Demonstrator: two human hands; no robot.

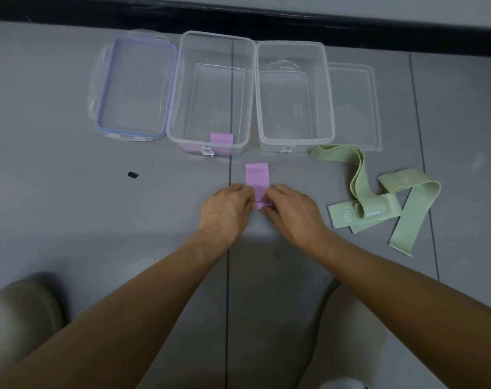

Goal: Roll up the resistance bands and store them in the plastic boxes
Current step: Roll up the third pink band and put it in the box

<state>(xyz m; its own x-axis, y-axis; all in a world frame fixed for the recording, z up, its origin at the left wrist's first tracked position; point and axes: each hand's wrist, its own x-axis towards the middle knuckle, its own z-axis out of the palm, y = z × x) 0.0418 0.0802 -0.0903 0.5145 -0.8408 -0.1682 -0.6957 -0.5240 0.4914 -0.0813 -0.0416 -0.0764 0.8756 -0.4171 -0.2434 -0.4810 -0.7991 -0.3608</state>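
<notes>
Right now both hands, left hand [226, 211] and right hand [292, 213], pinch the near end of the pink band [257, 178] on the floor, apparently starting a roll hidden under the fingers. If the grip slackens, the springy band could unroll before it reaches the left box [210, 141].

I see a flat pink band [257, 178] on the table, its near end folded over and pinched between both hands. Another pink band [221, 138] sits rolled up inside the left clear plastic box [210, 94], by its near wall. The right clear box [294, 94] stands just beside it. Green bands [378, 203] lie loose and tangled to the right, not rolled.
</notes>
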